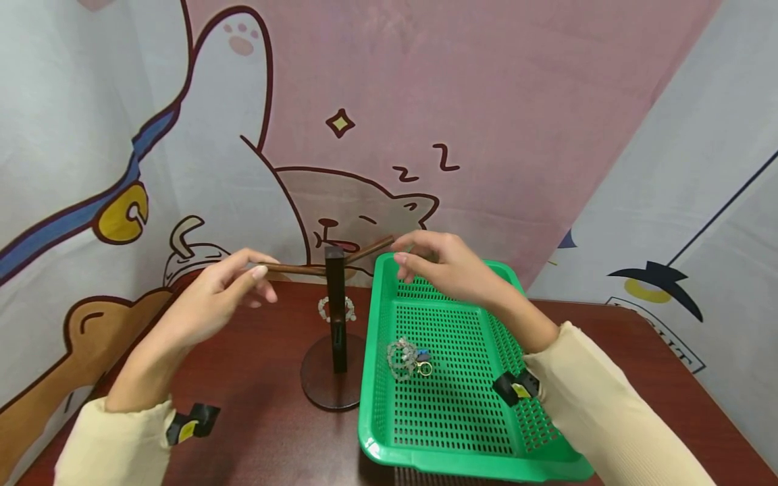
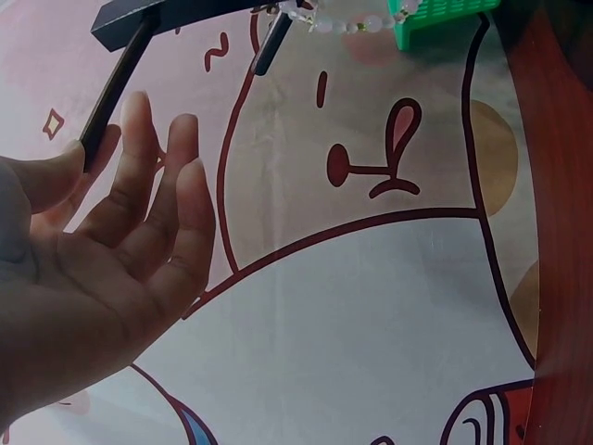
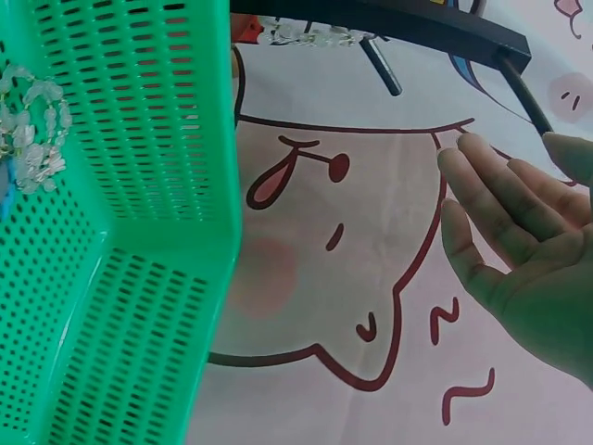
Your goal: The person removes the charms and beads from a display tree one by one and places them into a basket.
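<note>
A dark wooden jewellery stand (image 1: 336, 317) rises from a round base (image 1: 328, 385), with a thin wooden bar (image 1: 292, 268) sticking out on both sides near the top. My left hand (image 1: 213, 290) pinches the bar's left end between thumb and index finger, its other fingers loosely bent. At the bar's right end is my right hand (image 1: 440, 263), fingertips right at the tip, fingers mostly extended in the right wrist view. A beaded bracelet (image 1: 325, 309) hangs lower on the stand, partly hidden by the post. Shorter pegs (image 2: 269, 46) show below the top bar.
A green plastic basket (image 1: 369, 378) stands close to the right of the stand. In it lie clear beaded bracelets (image 1: 398, 364) and a keyring with a blue piece (image 1: 423, 358). Behind the reddish-brown table (image 1: 255, 378) hangs a cartoon-printed cloth (image 1: 486, 101).
</note>
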Tool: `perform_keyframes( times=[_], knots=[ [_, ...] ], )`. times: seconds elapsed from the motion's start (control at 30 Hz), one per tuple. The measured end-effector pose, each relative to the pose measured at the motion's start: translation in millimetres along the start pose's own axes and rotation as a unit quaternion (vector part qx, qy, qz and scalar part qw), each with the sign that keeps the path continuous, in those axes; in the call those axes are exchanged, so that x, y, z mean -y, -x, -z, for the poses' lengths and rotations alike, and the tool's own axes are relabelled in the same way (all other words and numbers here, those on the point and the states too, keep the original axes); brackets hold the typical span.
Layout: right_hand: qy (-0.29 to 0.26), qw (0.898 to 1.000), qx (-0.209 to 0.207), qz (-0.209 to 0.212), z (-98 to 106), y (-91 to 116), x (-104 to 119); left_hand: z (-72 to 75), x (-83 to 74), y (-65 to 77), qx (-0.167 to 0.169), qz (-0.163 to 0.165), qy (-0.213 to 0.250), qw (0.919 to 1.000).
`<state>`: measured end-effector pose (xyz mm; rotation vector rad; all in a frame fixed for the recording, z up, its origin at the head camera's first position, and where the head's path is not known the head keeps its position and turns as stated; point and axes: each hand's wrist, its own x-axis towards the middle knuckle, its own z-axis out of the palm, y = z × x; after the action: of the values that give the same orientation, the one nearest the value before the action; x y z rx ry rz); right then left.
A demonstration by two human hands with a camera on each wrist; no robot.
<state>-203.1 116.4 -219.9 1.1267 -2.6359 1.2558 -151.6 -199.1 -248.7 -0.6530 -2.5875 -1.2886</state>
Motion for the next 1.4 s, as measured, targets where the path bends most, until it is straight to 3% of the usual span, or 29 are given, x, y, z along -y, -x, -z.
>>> perform_keyframes(
  times=[0.67,1.03,1.3,1.4],
  knots=[
    [0.002,0.999,-0.032,0.007,-4.7,-10.8,12.6,-3.3,-2.8,1.5,-0.014,0.008,0.0,0.9999],
    [0.01,0.999,-0.035,0.009,-3.9,-10.4,12.1,-10.4,-7.1,4.2,-0.028,0.05,0.013,0.9983],
    [0.013,0.999,-0.039,0.005,-3.8,-10.5,11.4,-26.4,-3.1,7.9,-0.004,0.087,-0.007,0.9962],
    [0.011,0.999,-0.04,0.005,-3.8,-10.5,11.0,-36.2,-2.8,11.2,0.007,0.084,-0.018,0.9963]
  ],
)
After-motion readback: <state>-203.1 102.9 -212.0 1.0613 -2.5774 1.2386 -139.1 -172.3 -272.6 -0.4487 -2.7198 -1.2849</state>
